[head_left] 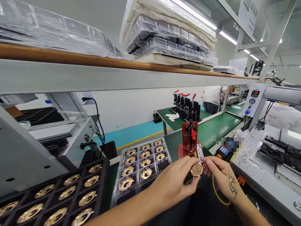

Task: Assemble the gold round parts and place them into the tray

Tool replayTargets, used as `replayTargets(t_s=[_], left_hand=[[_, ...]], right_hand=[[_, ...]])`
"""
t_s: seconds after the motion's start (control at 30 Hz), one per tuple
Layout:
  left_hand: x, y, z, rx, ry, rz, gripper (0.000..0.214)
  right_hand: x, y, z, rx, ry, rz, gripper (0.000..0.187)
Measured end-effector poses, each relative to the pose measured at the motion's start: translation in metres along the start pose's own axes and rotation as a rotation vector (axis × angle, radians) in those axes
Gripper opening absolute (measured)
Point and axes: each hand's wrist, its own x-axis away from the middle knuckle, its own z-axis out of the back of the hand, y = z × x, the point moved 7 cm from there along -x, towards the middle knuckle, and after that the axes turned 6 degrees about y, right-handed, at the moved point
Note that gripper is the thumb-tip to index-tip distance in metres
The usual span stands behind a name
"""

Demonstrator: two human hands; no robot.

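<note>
A rose-gold watch case (196,169) is held by its edge between the thumb and fingers of my left hand (175,177). Its back, printed with small marks, faces me. At the upper right of the case, the fingers of my right hand (219,175) are pinched together; what lies between them is too small to make out. Just beyond both hands stands a red hand press (190,138) with a red-handled lever. To the left lies a clear plastic tray (115,191) of gold watch parts in black-lined compartments.
A black tray (103,188) with several gold parts fills the lower left, beside a grey machine (77,147). A yellow cord (217,193) hangs near my right wrist. An overhead shelf (105,73) bears stacked trays. Other people (211,94) work behind; more presses (187,106) stand at the back.
</note>
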Motion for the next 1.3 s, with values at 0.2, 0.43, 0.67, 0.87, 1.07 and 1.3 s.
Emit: replayTargets(t_s=[0.2, 0.43, 0.67, 0.87, 1.07, 1.3], left_hand=[[-0.009, 0.015, -0.016, 0.039, -0.026, -0.059, 0.041], [-0.016, 0.026, -0.022, 0.129, -0.053, -0.05, 0.039], [-0.026, 0.028, -0.017, 0.278, -0.105, 0.069, 0.029], [-0.023, 0.024, -0.019, 0.379, -0.146, 0.186, 0.037], [-0.02, 0.015, -0.019, 0.453, -0.2, 0.368, 0.054], [-0.018, 0.007, -0.038, 0.696, -0.256, 0.59, 0.024]], right_hand=[[0.028, -0.001, 0.008, -0.157, -0.041, -0.121, 0.037], [0.033, -0.002, 0.019, -0.221, -0.014, -0.17, 0.033], [0.036, -0.007, 0.016, -0.355, -0.059, -0.175, 0.028], [0.04, -0.006, 0.018, -0.321, -0.059, -0.177, 0.029], [0.042, -0.005, 0.022, -0.233, -0.063, -0.178, 0.031], [0.044, -0.014, 0.024, -0.07, -0.058, -0.146, 0.032]])
